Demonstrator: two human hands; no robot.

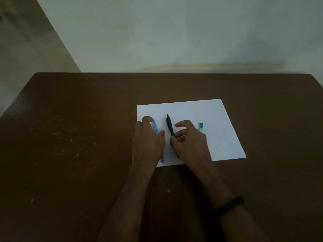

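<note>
Lining up three pens on the white sheet on the tabletop looks well along: the left hand curls its fingers over the blue pen, the right hand pinches the black pen at mid-sheet, and the green pen lies untouched further right, half hidden behind that hand. In the dim light I cannot tell whether either held pen is lifted

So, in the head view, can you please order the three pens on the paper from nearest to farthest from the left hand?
1. The blue pen, left side of the white paper: the left hand holds it.
2. The black pen, in the middle, at the fingertips of the right hand.
3. The green pen, far right, beyond the right hand.
</note>
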